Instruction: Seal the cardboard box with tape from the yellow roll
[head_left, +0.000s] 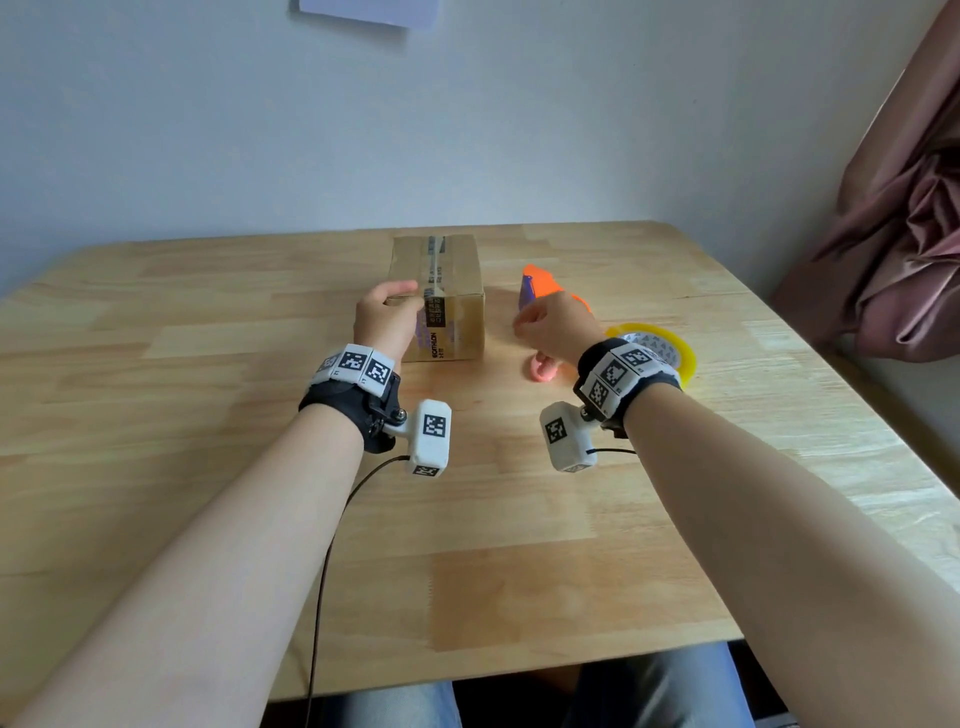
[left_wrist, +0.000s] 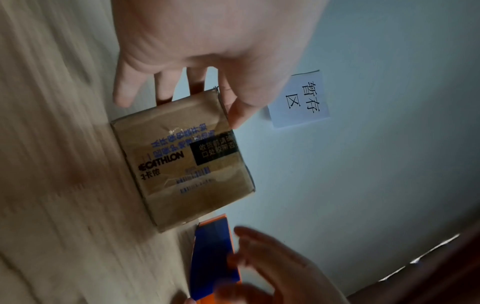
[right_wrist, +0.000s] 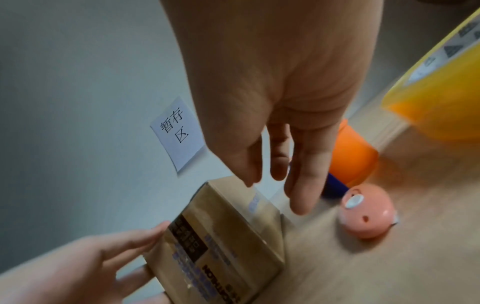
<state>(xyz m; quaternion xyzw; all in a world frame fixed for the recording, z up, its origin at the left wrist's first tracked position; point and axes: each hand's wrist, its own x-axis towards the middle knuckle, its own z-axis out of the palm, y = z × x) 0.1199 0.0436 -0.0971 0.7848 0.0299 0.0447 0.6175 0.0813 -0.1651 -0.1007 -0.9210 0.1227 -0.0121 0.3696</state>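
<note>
A small brown cardboard box (head_left: 452, 312) (left_wrist: 187, 170) (right_wrist: 228, 236) with printed tape along its top seam stands at the back middle of the wooden table (head_left: 467, 519). My left hand (head_left: 402, 301) (left_wrist: 187, 102) is at its near left corner, straight fingers (right_wrist: 145, 236) against the left face and thumb over the top edge. To the right of the box my right hand (head_left: 540, 322) (right_wrist: 278, 181) hovers with relaxed fingers, holding nothing. The yellow tape roll (head_left: 670, 353) (right_wrist: 436, 92) lies flat just right of that wrist, partly hidden by it.
An orange and blue object (head_left: 535, 283) (left_wrist: 213, 257) (right_wrist: 353, 158) sits beyond my right hand. A pink round object (head_left: 540, 369) (right_wrist: 369, 211) lies beneath it. A paper note (left_wrist: 298, 98) hangs on the wall. A pink curtain (head_left: 904, 234) hangs at the right.
</note>
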